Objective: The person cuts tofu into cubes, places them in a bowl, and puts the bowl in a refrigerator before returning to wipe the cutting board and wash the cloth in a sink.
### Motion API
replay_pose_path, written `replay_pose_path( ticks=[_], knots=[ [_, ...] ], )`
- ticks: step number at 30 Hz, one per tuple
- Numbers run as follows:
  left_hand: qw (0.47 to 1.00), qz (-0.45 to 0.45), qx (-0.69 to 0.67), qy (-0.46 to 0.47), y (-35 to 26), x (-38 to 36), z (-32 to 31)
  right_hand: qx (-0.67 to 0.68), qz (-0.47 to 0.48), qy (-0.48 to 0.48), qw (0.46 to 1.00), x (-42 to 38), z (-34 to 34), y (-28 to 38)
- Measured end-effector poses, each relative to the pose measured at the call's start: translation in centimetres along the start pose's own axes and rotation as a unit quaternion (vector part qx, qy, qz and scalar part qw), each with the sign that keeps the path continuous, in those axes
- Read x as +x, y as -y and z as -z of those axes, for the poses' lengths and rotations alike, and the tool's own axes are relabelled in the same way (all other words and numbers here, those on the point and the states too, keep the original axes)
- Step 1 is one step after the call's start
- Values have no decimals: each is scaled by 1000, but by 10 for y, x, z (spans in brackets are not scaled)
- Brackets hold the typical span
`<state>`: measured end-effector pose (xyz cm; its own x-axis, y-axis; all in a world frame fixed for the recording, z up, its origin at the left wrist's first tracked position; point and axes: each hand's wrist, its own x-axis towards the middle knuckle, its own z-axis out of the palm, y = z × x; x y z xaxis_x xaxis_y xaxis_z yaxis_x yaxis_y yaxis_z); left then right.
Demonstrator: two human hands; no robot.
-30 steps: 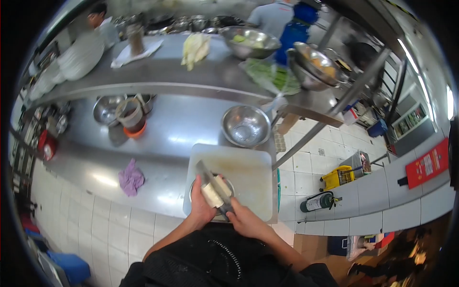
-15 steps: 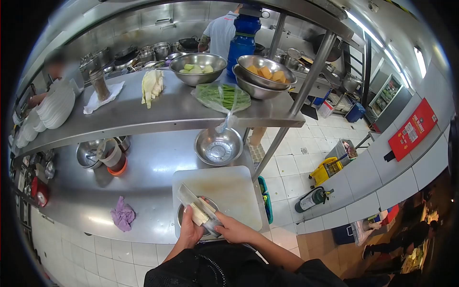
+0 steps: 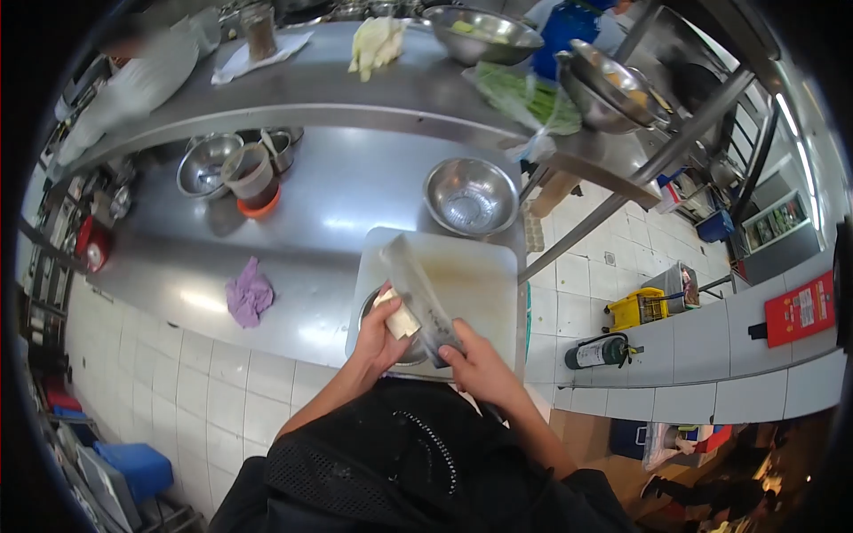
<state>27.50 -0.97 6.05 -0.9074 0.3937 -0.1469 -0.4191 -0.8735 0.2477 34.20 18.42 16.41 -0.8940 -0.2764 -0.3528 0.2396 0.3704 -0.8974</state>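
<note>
My left hand point(image 3: 377, 339) holds a pale, cream-coloured block point(image 3: 404, 318) whose exact kind I cannot make out. In my right hand point(image 3: 482, 364) is a broad-bladed cleaver point(image 3: 414, 282), gripped by its handle and blurred along the blade. The blade slants up and to the left, just right of the block. Below both hands sits a metal bowl point(image 3: 414, 356), mostly hidden by my left hand and the block. It stands on the near left part of a white cutting board point(image 3: 487, 289).
Behind the board stands a metal bowl point(image 3: 471, 197). A purple cloth point(image 3: 250, 293) lies left on the steel counter point(image 3: 329, 191). A plastic tub point(image 3: 248, 171) is farther back. The overhead shelf point(image 3: 329, 84) carries cabbage point(image 3: 377, 46), bagged green vegetables point(image 3: 524, 93) and bowls.
My view has tilted down and turned. The cleaver, earlier lying against the block, now stands apart to its right. My right hand has moved away from my left.
</note>
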Motion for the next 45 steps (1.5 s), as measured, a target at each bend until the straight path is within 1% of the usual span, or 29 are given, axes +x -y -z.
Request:
replay_pose_path(
  ticks=[1,3,4,6,10,12,16,18,21,25,27,28,30,31,32,34,35,36,38,39,40,41,42,43,44,45],
  knots=[
    [1000,-4,-3,-6,-2,-2,3,31,8,0,999,-2,3,4],
    [998,11,-39,58,-6,1,0,104,37,-9,994,-7,5,14],
    [997,8,-42,57,-7,1,-6,101,35,-6,994,-11,7,21],
    [988,20,-62,139,-10,-3,-18,144,32,-14,989,-17,14,31],
    [983,35,-84,158,-6,-2,-16,167,23,13,986,-13,18,29],
    [987,52,-74,130,-3,-1,-11,190,28,40,981,-14,17,29],
    [992,40,-44,113,1,1,-13,219,25,46,974,-16,16,30],
    [997,48,-38,51,1,1,-19,247,9,53,968,-15,15,29],
    [998,27,-5,64,2,0,-28,218,-1,66,974,-9,10,20],
    [998,41,-21,48,7,-1,-29,182,-10,59,982,-1,1,14],
    [999,39,-23,-21,11,-1,-33,167,-12,67,984,2,-2,15],
    [999,46,-23,-17,12,3,-30,168,-12,59,984,4,-2,13],
    [997,25,-64,19,11,9,-15,156,-7,53,986,11,-4,8],
    [998,27,-50,1,7,9,-8,147,5,37,988,10,-6,12],
    [998,14,-39,-42,6,15,11,155,-2,25,988,10,-6,5],
    [996,-23,-15,-90,-4,9,11,198,16,-10,980,13,-3,-21],
    [995,-23,5,-93,-8,7,18,237,35,-33,970,13,-1,-33],
    [995,-25,26,-97,-10,3,25,242,32,-40,969,15,5,-44],
    [994,-15,16,-104,-9,2,30,187,0,-134,973,21,23,-66],
    [998,18,-17,-52,-9,0,34,190,0,-131,973,27,32,-84],
    [998,48,-48,2,-12,0,38,33,20,-178,983,36,44,-105],
    [994,70,-75,36,-10,1,42,-125,42,-221,966,44,54,-118],
    [995,64,-70,36,-9,2,42,-122,48,-217,967,50,63,-125],
    [991,84,-91,44,-7,2,41,-214,112,-235,941,55,71,-128],
    [987,106,-111,53,-6,3,40,-303,173,-251,903,59,75,-132],
    [984,116,-122,64,-6,3,38,-339,133,-234,901,58,76,-125]
  ],
)
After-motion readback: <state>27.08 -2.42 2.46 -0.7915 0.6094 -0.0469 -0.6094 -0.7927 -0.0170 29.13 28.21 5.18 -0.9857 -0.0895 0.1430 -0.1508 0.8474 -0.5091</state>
